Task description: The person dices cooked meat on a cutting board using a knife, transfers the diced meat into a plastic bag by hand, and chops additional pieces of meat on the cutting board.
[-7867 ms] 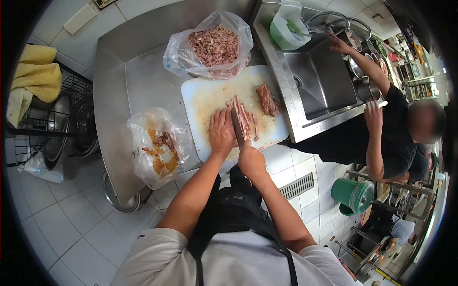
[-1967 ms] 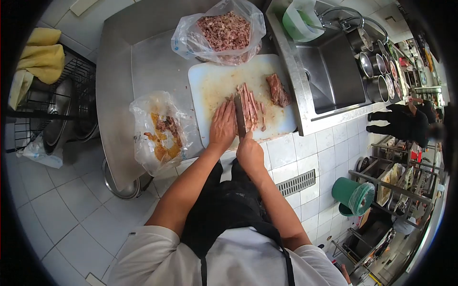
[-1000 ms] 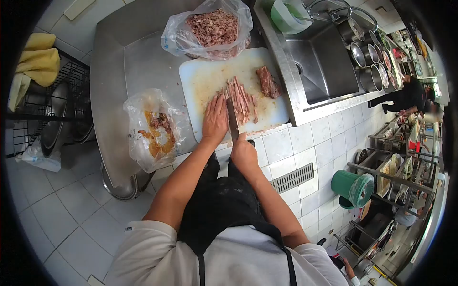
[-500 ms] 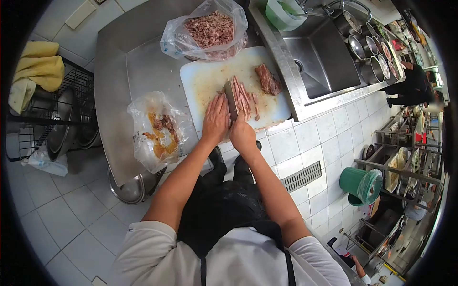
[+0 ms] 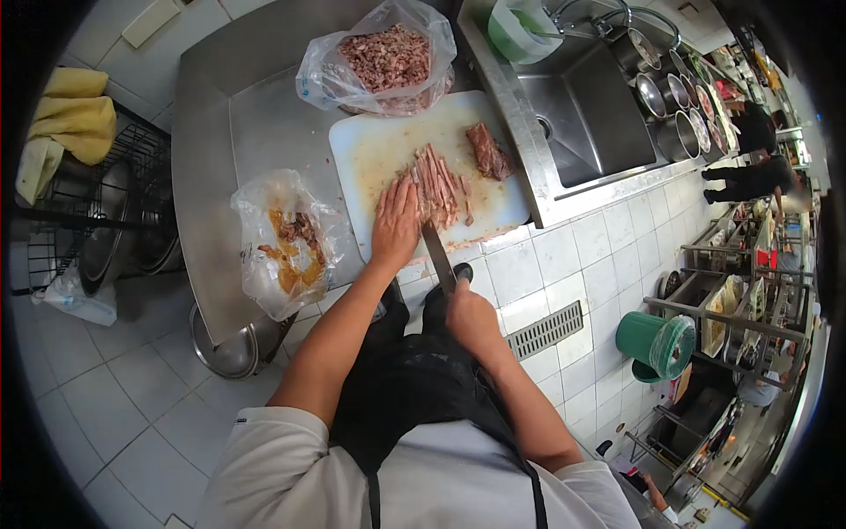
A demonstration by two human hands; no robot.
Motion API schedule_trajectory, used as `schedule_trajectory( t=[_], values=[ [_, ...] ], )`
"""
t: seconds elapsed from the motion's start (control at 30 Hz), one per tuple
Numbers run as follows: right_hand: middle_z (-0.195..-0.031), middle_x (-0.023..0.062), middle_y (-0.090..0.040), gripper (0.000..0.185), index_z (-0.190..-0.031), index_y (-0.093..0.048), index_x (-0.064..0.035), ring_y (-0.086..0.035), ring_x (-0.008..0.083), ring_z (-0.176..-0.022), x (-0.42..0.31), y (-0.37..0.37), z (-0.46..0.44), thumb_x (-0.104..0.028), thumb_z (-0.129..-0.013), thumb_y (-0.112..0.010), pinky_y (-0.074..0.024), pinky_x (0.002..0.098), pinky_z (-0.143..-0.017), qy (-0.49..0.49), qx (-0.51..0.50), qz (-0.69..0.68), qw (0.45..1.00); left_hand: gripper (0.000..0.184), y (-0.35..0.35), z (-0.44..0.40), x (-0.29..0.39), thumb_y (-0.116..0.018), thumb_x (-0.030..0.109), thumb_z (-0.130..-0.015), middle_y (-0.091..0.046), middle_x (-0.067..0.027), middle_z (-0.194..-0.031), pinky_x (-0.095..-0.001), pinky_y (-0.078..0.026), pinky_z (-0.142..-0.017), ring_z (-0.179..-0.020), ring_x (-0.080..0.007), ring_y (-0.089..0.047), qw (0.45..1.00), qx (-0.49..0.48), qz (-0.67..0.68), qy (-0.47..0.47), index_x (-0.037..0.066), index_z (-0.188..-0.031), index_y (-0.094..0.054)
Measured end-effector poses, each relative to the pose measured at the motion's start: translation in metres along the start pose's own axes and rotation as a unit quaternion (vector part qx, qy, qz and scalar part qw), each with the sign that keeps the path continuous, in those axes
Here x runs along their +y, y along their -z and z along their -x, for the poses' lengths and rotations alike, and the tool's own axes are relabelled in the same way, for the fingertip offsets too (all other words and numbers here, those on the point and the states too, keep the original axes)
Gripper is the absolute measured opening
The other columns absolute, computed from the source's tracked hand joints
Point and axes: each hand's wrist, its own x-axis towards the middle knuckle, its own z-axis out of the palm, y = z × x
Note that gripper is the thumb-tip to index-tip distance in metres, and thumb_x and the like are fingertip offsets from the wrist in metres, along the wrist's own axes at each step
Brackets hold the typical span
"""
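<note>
My left hand (image 5: 397, 219) lies with its fingers stretched out on the left edge of the cut meat; what is beneath the palm is hidden. In my right hand (image 5: 473, 316) is the handle of a knife (image 5: 438, 257). Its blade points up and left, with the tip by the near end of the meat strips (image 5: 438, 187). These strips lie side by side on a white cutting board (image 5: 361, 145). A separate chunk of dark red meat (image 5: 487, 152) rests at the board's right side.
Behind the board sits a plastic bag of chopped meat (image 5: 388, 60). Left of it lies an open bag with meat scraps (image 5: 295, 247). A sink (image 5: 590, 115) adjoins on the right, with metal pots (image 5: 679, 132) beyond. A green bin (image 5: 652, 342) and another person (image 5: 767, 176) are farther right.
My right hand has drawn the knife back toward my body and slightly right, off the strips. The left hand stays on the meat in nearly the same place.
</note>
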Motion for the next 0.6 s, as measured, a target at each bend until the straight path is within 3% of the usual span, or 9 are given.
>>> schedule_trajectory(
  t=[0.13, 0.27, 0.37, 0.6],
  values=[
    [-0.071, 0.0287, -0.068, 0.018, -0.098, -0.05, 0.0038, -0.071, 0.0468, -0.068, -0.005, 0.036, 0.005, -0.012, -0.1, -0.058, -0.056, 0.0572, -0.059, 0.02, 0.004, 0.015, 1.0, 0.057, 0.005, -0.004, 0.001, -0.057, 0.013, -0.1, -0.038, -0.0205, -0.165, -0.0485, -0.026, -0.128, -0.152, -0.036, -0.037, 0.997, 0.039, 0.072, 0.012, -0.003, -0.154, -0.044],
    [-0.067, 0.0273, -0.067, 0.016, -0.097, -0.05, 0.0034, -0.07, 0.0462, -0.064, -0.029, 0.036, -0.018, -0.011, -0.098, -0.059, -0.0562, 0.0553, -0.057, 0.018, 0.097, -0.009, 0.995, 0.052, 0.013, -0.001, -0.008, -0.057, 0.011, -0.101, -0.049, -0.0183, -0.158, -0.0489, -0.037, -0.121, -0.143, -0.0386, -0.049, 0.971, 0.089, 0.206, 0.089, 0.0, -0.151, -0.051],
    [-0.065, 0.0261, -0.067, 0.014, -0.097, -0.051, 0.003, -0.07, 0.0446, -0.061, -0.036, 0.019, -0.043, -0.009, -0.097, -0.059, -0.0563, 0.0535, -0.055, 0.029, 0.126, -0.017, 0.991, 0.042, 0.019, 0.003, -0.007, -0.061, 0.01, -0.099, -0.059, -0.0164, -0.147, -0.0474, -0.044, -0.113, -0.133, -0.039, -0.057, 0.992, 0.086, 0.085, 0.048, 0.001, -0.141, -0.063],
    [-0.066, 0.026, -0.068, 0.01, -0.097, -0.051, 0.0037, -0.071, 0.043, -0.061, -0.034, -0.024, -0.083, -0.004, -0.094, -0.056, -0.0571, 0.0515, -0.054, 0.041, 0.137, 0.004, 0.99, 0.039, 0.016, -0.005, 0.001, -0.063, 0.01, -0.097, -0.063, -0.0182, -0.136, -0.0463, -0.051, -0.102, -0.12, -0.0383, -0.062, 0.987, 0.113, 0.104, 0.043, 0.0, -0.134, -0.066]
  ],
)
